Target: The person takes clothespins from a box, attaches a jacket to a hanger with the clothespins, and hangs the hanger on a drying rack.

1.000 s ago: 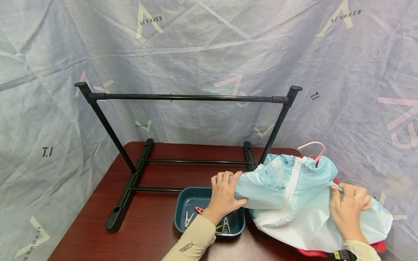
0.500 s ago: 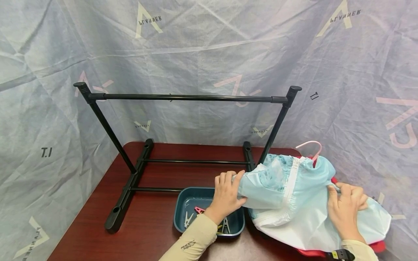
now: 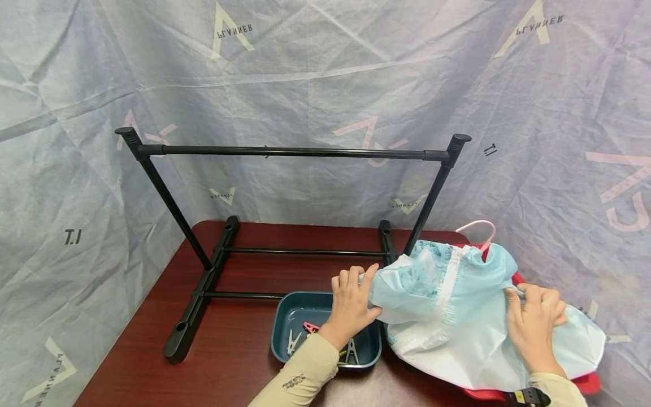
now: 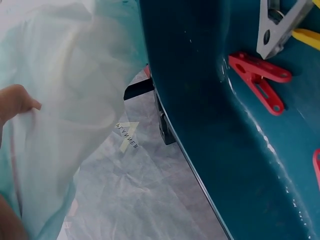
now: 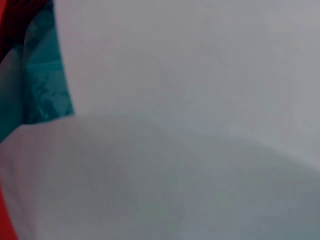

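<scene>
A light blue and white garment point(image 3: 478, 316) with a white trim band is spread over a red basket point(image 3: 483, 394) at the right. At its top sticks out the hook of a pink hanger point(image 3: 478, 224); the rest is hidden by cloth. My left hand point(image 3: 351, 305) pinches the garment's left end, thumb below and fingers on top. On the other side, my right hand point(image 3: 536, 325) grips a fold near the right shoulder. Pale cloth point(image 5: 175, 165) fills most of the right wrist view. In the left wrist view, fingers point(image 4: 17, 102) press against the thin fabric point(image 4: 75, 100).
A blue tray point(image 3: 285, 316) with several clothespins point(image 4: 260, 77) stands under my left forearm. Behind it, a black rack point(image 3: 295, 151) with a bare top bar stands on the dark red table point(image 3: 244, 350). A printed grey cloth point(image 3: 305, 68) hangs behind.
My right hand has shifted slightly left along with the garment's right side and the hanger hook. The left hand keeps its hold and stays nearly in place.
</scene>
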Demonstrator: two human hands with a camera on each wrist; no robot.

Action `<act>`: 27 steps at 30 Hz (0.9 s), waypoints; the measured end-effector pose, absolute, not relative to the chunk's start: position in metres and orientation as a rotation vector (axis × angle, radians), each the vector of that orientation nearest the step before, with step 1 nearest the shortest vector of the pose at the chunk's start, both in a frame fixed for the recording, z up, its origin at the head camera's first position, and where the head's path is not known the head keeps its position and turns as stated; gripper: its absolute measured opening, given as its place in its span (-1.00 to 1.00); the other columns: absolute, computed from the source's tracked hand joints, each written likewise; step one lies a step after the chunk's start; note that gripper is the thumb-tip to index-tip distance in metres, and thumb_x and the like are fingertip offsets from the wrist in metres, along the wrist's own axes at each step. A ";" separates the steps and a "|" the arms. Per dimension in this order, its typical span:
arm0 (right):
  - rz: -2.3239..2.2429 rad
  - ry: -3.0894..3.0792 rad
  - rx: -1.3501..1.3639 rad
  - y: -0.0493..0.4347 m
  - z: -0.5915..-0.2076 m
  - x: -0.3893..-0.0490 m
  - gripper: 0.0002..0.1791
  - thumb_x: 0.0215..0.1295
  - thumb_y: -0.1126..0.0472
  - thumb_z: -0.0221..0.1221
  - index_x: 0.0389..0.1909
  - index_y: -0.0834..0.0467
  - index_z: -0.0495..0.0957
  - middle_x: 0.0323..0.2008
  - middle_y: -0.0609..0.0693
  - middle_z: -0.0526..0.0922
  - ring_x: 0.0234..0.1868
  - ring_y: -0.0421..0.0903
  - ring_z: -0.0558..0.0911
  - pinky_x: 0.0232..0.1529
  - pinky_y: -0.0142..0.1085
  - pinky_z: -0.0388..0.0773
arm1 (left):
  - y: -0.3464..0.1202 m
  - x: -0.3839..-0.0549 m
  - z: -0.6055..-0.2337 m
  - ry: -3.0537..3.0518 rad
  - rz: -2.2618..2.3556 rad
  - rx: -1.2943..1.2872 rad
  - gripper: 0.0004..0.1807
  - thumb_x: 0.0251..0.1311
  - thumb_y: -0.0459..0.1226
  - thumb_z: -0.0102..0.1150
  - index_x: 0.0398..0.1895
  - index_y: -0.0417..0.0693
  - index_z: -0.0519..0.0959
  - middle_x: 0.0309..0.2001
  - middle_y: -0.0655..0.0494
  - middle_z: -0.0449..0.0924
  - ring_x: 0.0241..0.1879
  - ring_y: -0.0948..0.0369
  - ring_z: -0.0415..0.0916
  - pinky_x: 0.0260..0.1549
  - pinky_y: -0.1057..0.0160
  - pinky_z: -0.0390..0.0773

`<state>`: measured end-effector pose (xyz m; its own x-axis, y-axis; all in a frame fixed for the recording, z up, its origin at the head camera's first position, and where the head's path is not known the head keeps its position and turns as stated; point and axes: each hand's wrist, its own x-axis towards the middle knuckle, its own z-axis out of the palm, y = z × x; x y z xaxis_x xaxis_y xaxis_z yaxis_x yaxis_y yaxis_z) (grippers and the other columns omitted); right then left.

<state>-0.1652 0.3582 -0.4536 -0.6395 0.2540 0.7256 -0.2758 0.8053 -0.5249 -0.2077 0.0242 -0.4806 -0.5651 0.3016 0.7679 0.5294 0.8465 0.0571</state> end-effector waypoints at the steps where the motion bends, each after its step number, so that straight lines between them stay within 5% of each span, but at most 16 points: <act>1: 0.781 -2.133 0.013 0.358 -0.453 -0.165 -0.31 0.45 -0.23 -0.03 -0.15 0.44 0.40 -0.15 0.44 0.19 -0.06 0.50 0.07 -0.02 0.24 -0.19 | 0.025 -0.208 -0.481 -2.205 -0.357 -0.595 0.11 -0.50 0.11 0.67 0.30 0.03 0.39 -0.08 0.03 0.36 -0.25 0.13 0.18 -0.30 0.13 0.15; 14: 0.789 -2.209 0.008 0.356 -0.450 -0.165 -0.59 0.51 0.06 0.04 -0.15 0.42 0.40 -0.15 0.41 0.19 -0.07 0.46 0.08 -0.04 0.25 -0.18 | 0.026 -0.209 -0.482 -2.189 -0.347 -0.557 0.02 -0.44 0.16 0.62 0.22 0.04 0.42 -0.12 0.02 0.36 -0.27 0.12 0.17 -0.31 0.11 0.13; 27: 0.762 -2.240 0.051 0.359 -0.450 -0.163 -0.62 0.51 0.08 0.06 -0.11 0.41 0.43 -0.14 0.38 0.21 -0.08 0.44 0.10 -0.09 0.27 -0.13 | 0.026 -0.209 -0.483 -2.204 -0.344 -0.551 0.01 -0.40 0.17 0.60 0.23 0.04 0.41 -0.11 0.02 0.35 -0.27 0.11 0.16 -0.33 0.10 0.08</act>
